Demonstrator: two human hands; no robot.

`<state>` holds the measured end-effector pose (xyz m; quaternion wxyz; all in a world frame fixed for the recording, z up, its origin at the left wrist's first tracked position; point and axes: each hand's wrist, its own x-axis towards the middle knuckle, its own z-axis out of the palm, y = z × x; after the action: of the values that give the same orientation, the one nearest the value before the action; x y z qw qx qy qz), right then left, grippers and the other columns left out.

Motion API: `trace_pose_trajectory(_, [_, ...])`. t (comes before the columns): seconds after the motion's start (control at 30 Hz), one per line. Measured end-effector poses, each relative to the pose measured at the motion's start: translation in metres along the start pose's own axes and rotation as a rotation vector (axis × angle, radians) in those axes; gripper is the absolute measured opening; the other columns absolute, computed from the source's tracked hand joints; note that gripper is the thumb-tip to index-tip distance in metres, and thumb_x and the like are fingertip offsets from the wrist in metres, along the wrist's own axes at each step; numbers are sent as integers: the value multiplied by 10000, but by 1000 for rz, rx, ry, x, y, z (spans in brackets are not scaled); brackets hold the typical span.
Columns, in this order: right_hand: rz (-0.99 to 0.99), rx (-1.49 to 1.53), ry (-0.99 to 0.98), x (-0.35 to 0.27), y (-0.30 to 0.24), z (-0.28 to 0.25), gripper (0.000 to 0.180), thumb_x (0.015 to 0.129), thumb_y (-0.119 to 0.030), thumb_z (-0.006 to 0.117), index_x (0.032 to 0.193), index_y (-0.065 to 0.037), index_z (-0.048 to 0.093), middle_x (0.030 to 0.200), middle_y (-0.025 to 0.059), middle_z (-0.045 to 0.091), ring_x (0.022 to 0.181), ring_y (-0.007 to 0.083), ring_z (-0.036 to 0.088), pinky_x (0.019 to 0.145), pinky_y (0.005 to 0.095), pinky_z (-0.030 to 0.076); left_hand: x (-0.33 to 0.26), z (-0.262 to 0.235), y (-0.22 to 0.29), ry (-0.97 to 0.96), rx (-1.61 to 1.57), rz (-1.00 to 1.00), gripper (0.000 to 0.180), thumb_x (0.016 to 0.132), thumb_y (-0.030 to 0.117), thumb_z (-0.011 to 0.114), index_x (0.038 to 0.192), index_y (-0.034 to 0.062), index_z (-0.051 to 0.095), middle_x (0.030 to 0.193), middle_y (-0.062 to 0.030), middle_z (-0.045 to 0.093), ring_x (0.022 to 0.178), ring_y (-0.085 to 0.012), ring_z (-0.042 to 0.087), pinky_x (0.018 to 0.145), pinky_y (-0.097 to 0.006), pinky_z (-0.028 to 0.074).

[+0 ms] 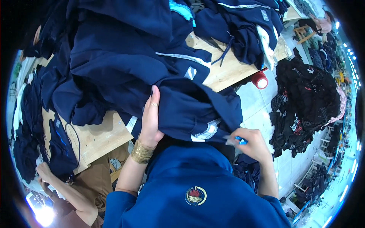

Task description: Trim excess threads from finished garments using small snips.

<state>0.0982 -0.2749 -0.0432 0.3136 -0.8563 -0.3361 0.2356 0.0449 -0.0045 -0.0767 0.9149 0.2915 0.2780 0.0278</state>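
Observation:
A navy garment (182, 110) with a pale reflective patch is spread in front of me at the table's near edge. My left hand (151, 117), with a ring and stacked gold bangles, grips its cloth; the thumb side shows and the other fingers are hidden behind the fabric. By the garment's right end, my right hand (254, 143) is closed around a small blue-handled tool (240, 140) that looks like thread snips. Its tip is blurred against the cloth edge, so I cannot tell whether it touches.
More navy garments (121, 41) are heaped on the wooden table (100, 140). A red container (259, 80) is beside the table's right edge. On the tiled floor lies a big pile of black clothes (304, 98). A co-worker's arm (72, 193) reaches in at lower left; another person (323, 24) is far right.

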Motion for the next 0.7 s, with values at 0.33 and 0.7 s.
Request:
trace_pose_trajectory(0.33, [200, -50, 325, 11, 37, 38, 322, 696, -106, 661, 1003, -106, 565, 733, 86, 616, 637, 198, 604, 588, 264, 455, -3, -14, -2, 72, 699, 657, 259, 910, 212, 470, 979, -29, 534, 930, -34, 555, 855, -86, 498, 780, -210, 386])
trace_pose_trajectory(0.7, [537, 1625, 546, 12, 15, -6, 120, 862, -201, 461, 815, -98, 499, 578, -18, 490, 351, 45, 332, 325, 168, 239, -10, -6, 4, 202, 125, 214, 251, 893, 294, 486, 840, 58, 557, 824, -31, 594, 774, -119, 575, 736, -250, 463])
